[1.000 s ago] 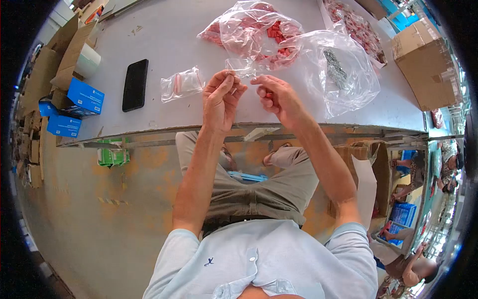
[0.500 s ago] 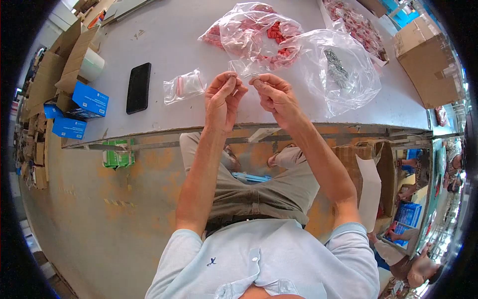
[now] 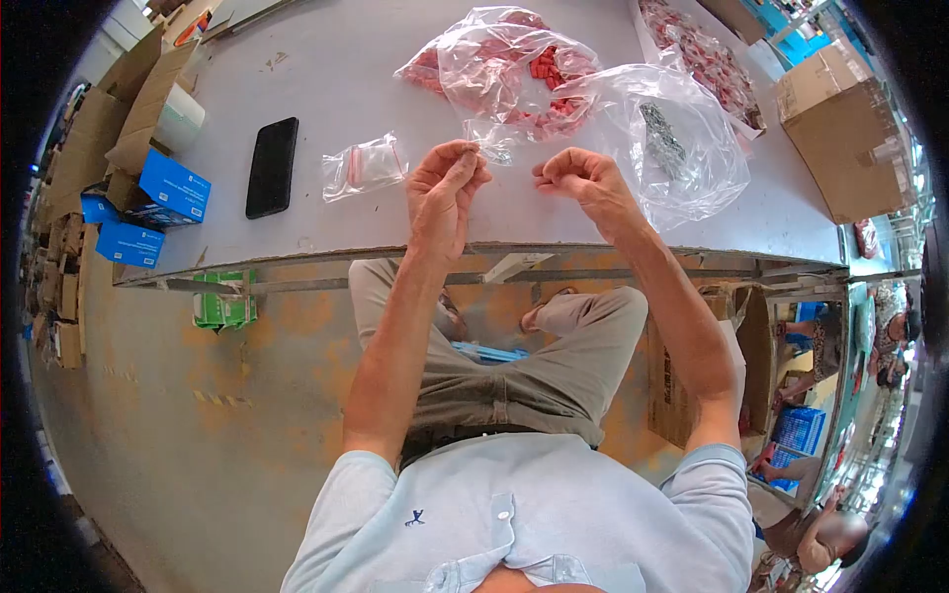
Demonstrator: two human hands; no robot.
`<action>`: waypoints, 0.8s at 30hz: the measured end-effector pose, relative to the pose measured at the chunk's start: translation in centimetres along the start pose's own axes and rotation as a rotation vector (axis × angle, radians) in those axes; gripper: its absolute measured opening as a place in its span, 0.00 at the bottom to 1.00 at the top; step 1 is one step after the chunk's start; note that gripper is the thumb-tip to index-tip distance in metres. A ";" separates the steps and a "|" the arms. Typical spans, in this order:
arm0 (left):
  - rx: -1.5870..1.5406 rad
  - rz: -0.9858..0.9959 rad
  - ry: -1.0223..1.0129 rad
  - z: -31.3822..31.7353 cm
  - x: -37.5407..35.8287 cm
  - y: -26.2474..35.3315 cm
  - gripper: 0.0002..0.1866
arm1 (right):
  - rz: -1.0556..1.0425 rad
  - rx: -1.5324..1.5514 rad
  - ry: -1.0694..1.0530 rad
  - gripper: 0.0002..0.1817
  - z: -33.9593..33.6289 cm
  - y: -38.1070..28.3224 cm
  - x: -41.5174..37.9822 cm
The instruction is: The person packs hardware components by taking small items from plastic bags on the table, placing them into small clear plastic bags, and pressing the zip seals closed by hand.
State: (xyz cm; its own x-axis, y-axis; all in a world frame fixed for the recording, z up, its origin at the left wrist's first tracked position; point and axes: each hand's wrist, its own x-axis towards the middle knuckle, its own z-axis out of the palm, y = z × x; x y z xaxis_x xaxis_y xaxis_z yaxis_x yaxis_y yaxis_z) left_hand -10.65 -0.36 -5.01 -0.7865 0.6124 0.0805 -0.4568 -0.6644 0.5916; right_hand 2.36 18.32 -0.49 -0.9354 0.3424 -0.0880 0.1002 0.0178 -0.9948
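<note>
My left hand [image 3: 447, 193] is closed in a pinch on the edge of a small clear plastic bag [image 3: 487, 138], just above the table. Something small and greyish shows inside that bag, too small to name. To the right, my right hand [image 3: 585, 188] is apart from it, fingers loosely bent with the tips slightly parted and nothing visible between them. Beside the right hand lies a large clear bag [image 3: 707, 173] with a heap of small grey metal pieces [image 3: 662, 138]. Behind both hands sits another clear bag [image 3: 474, 59] of red pieces [image 3: 546, 67].
A stack of small clear bags [image 3: 364, 168] and a black phone [image 3: 272, 168] lie left on the table [image 3: 326, 89]. Blue boxes [image 3: 173, 188] stand at the left edge. On the right are a tray of red-and-clear packets [image 3: 702, 54] and a cardboard box [image 3: 845, 143]. Another person [image 3: 825, 539] sits lower right.
My right hand has drawn away from the small bag toward the right, near the bag of metal pieces. The left hand keeps its pinch, almost in place.
</note>
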 end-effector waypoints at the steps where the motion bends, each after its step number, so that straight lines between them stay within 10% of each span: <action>1: 0.056 0.025 -0.006 0.1 -0.1 -0.1 0.06 | -0.015 0.026 0.024 0.04 0.3 -0.3 -0.1; 8: 1.143 0.444 -0.037 3.1 -1.5 -1.1 0.06 | -0.116 -0.311 0.227 0.08 2.1 -5.3 -1.2; 24: 1.383 0.784 -0.189 3.4 -2.7 -2.6 0.07 | -0.103 -0.381 0.105 0.14 2.5 -2.4 1.2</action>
State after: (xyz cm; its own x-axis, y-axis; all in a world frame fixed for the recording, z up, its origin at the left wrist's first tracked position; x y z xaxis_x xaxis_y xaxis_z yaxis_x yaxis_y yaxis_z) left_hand -5.96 1.17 -4.02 -0.5265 0.4341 0.7310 0.8089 -0.0088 0.5878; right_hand 0.13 16.31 1.64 -0.9094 0.4143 0.0363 0.1448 0.3973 -0.9062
